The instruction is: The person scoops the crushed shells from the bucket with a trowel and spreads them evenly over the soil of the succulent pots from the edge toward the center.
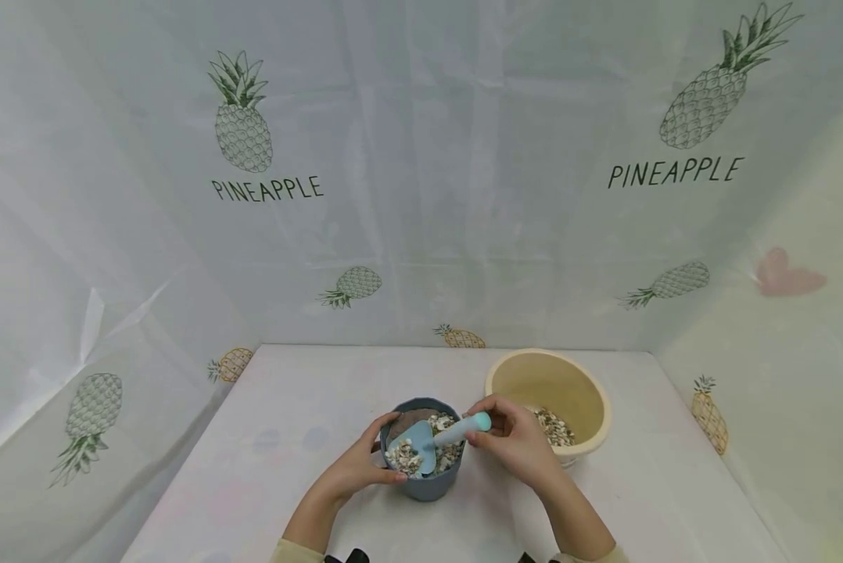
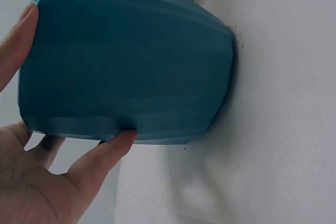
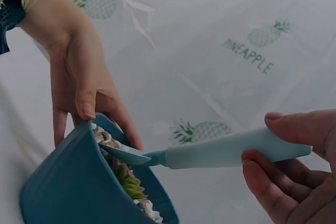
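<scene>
A blue-grey flowerpot [image 1: 430, 489] stands on the table, holding brown soil [image 1: 406, 422] and pale gravel. My left hand [image 1: 354, 469] grips its left side, thumb near the front rim and fingers around the back. With my right hand [image 1: 518, 444] I pinch the handle of a light blue trowel [image 3: 210, 149] between thumb and fingers. Its blade lies over the pot's mouth and carries gravel [image 1: 403, 458]. The right wrist view shows a small green succulent [image 3: 129, 181] below the blade. In the left wrist view the pot's wall [image 2: 126, 61] hides its contents.
A cream tub [image 1: 555, 375] with more gravel [image 1: 554, 426] in its bottom stands behind and to the right of the pot, close to my right hand. The white table [image 1: 309, 422] is enclosed by a pineapple-printed sheet [image 1: 421, 195] at the back and sides.
</scene>
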Action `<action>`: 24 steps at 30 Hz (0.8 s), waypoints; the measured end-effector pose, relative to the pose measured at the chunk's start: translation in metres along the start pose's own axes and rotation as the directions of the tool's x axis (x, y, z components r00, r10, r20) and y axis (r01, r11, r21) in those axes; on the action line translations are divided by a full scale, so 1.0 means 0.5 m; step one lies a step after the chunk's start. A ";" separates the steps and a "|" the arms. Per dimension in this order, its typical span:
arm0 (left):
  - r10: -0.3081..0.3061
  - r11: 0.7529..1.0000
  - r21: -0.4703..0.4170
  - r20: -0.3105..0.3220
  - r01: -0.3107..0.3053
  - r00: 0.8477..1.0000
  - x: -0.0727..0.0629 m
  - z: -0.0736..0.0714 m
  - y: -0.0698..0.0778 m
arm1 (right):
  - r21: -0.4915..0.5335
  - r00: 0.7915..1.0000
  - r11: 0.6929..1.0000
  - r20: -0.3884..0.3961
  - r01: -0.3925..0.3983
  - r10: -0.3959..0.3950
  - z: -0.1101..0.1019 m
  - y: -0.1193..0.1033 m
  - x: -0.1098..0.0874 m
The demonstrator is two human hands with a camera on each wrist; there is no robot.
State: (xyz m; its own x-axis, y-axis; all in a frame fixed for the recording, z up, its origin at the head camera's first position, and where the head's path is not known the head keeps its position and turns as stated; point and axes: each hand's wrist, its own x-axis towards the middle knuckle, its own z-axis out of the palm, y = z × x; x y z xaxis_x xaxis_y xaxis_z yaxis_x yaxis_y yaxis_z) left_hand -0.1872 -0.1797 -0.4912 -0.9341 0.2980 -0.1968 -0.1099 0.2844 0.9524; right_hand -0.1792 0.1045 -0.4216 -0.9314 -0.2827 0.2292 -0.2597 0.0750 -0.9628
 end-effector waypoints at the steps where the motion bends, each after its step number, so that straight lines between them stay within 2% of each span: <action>1: -0.005 1.000 -0.002 0.005 0.005 1.000 0.000 0.001 0.000 | -0.014 1.000 1.000 -0.003 -0.026 0.026 0.001 -0.004 0.005; 5: -0.003 1.000 -0.008 0.015 0.003 1.000 0.003 0.000 0.001 | -0.045 0.995 0.994 -0.011 -0.100 0.099 0.003 -0.013 0.024; 9: 0.009 1.000 -0.026 0.018 -0.009 1.000 0.004 -0.008 0.001 | -0.048 0.992 0.991 -0.016 -0.122 0.122 0.008 -0.016 0.044; 16: 0.011 0.999 -0.040 0.021 -0.010 1.000 0.005 -0.010 0.006 | -0.035 0.995 0.994 -0.018 -0.103 0.102 0.006 -0.019 0.064; 24: 0.001 0.999 -0.038 0.034 0.001 0.999 0.003 -0.012 0.001 | -0.020 0.997 0.997 -0.008 -0.079 0.079 -0.011 -0.021 0.062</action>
State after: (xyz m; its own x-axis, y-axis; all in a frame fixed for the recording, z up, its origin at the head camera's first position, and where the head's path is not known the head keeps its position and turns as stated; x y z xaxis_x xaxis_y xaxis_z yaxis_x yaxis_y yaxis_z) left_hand -0.1906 -0.1844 -0.4895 -0.9220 0.3290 -0.2039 -0.1234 0.2495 0.9605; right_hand -0.2067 0.1003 -0.4036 -0.9511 -0.2682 0.1532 -0.1899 0.1165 -0.9749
